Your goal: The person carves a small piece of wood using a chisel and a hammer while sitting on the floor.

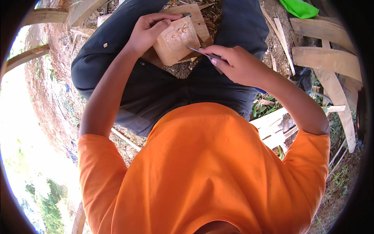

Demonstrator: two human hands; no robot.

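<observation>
The left hand (pixel 145 33) grips a carved wooden block (pixel 177 41). The right hand (pixel 233 63) clasps a slim metal tool (pixel 196 50) over it.

A pale-brown, squarish wooden block (pixel 175 43), carved in relief, lies askew at twelve o'clock; a slim grey metal blade (pixel 195 50) meets its four-o'clock side.

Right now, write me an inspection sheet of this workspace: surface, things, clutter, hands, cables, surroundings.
Surface: wooden board, partly covered by the panel.
Things: carved wooden panel; thin blade.
Clutter: wood strips on the ground.
Hands: left hand at the panel's upper left edge; right hand holds the blade, tip at the panel's lower right part, contact unclear.
Cables: nothing seen.
Surroundings: curved planks and a bright green item to the right.
</observation>
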